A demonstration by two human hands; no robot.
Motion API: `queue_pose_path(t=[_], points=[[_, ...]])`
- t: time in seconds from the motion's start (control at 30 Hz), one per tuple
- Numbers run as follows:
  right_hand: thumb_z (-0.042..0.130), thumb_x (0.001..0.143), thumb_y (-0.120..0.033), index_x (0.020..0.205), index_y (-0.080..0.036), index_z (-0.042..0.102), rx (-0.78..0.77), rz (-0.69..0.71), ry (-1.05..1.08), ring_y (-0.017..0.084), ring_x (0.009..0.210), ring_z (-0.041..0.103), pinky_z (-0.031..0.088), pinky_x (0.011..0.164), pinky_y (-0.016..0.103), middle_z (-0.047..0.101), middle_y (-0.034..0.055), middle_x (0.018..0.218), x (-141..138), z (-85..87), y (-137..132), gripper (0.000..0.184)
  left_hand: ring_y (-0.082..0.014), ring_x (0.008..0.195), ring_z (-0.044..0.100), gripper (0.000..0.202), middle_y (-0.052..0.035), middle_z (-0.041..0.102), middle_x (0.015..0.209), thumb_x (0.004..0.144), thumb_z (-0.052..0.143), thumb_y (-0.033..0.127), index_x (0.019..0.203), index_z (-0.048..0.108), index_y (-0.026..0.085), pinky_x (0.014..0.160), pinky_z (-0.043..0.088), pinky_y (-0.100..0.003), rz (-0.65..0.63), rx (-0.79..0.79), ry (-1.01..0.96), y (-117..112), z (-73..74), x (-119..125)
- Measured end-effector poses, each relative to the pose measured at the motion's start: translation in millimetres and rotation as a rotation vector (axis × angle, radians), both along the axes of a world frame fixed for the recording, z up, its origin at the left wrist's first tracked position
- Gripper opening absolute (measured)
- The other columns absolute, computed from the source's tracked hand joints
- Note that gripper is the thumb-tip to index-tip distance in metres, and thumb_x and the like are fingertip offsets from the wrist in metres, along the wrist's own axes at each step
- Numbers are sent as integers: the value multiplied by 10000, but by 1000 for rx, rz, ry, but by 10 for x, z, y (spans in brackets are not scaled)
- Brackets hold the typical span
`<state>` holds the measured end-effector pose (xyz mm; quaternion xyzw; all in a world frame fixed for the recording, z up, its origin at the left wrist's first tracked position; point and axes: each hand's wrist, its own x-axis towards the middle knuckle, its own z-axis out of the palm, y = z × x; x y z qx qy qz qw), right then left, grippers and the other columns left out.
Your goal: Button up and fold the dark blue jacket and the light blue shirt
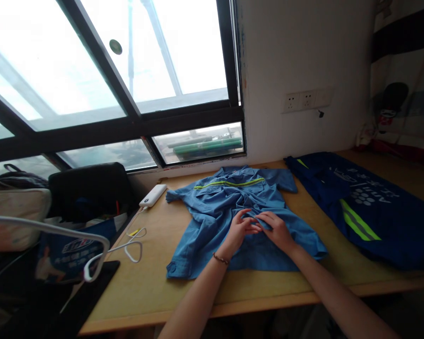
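A light blue work shirt (212,212) with a yellow-green reflective stripe lies spread on the wooden table (151,282). Both of my hands meet at the shirt's middle. My left hand (239,229), with a thin bracelet on its wrist, has its fingers curled and pinching the fabric. My right hand (275,228) presses down beside it, fingers closed on the same fold of cloth. The fingertips of the two hands touch each other.
A dark blue garment (371,212) with reflective stripes and white print lies on the table's right. A white power bank (152,195) with a white cable (132,245) sits at the left. Bags (88,188) and a white hanger (56,230) stand left of the table.
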<state>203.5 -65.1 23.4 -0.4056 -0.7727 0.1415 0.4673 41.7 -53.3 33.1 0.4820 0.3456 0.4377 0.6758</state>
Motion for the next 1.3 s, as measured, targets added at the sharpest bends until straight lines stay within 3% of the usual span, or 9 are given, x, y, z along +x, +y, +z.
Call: queue_pose_path(t=[0.1,0.2,0.37,0.57,0.8,0.9,1.03,1.13,1.3], points=[[528,784,-300,813,-191,647,-102,-158,265,191,836,554,437,773,325,597,58,858,42,-31,58,164,-116,523,576,369,-29,608,783,728,552,274,1044,392,170,492,436,-225,115,180,278,33,-53,-14],[618,706,-354,752,-173,643,-298,-240,557,188,758,566,437,736,324,613,39,778,105,-68,121,189,-107,521,544,371,2,603,739,693,600,255,1005,414,179,484,404,-212,137,376,526,16,-145,-3],[731,560,-347,745,-182,613,-724,-67,1039,164,607,578,462,650,312,621,-11,657,160,-60,148,275,-136,646,535,323,-6,598,780,593,713,296,839,536,184,565,386,-231,13,655,900,-86,-198,49],[721,574,-363,674,-191,607,-1010,150,1070,136,528,560,453,568,278,607,-21,598,185,49,72,229,-152,652,543,177,-14,600,714,631,682,275,697,556,169,571,374,-244,-14,677,1094,-104,-154,70],[774,481,-263,702,-166,591,-994,252,861,106,552,539,410,566,232,602,-31,630,152,93,23,303,-122,408,526,46,17,544,516,721,505,187,699,466,177,384,360,-206,156,273,782,-93,-167,53],[769,480,-306,665,-158,561,-908,153,763,81,493,476,349,496,210,564,-47,581,112,70,37,315,-119,366,517,90,35,518,480,661,515,127,660,447,187,342,346,-191,297,258,730,-91,-139,45],[733,536,-358,633,-152,536,-807,80,667,70,486,424,314,469,203,510,-51,553,86,24,43,302,-129,359,530,104,35,532,460,637,557,144,652,464,187,328,361,-188,338,216,638,-82,-105,62],[706,580,-356,603,-147,523,-891,175,608,58,475,400,305,447,191,485,-51,542,87,6,28,279,-149,390,562,135,18,553,457,642,603,204,639,471,177,344,402,-201,323,105,523,-61,-89,84],[754,496,-285,670,-142,577,-1015,328,462,58,492,419,285,396,165,514,-46,588,107,18,-8,286,-180,454,606,202,-22,604,506,635,651,235,669,471,152,418,482,-254,369,-79,294,-14,-8,75]])
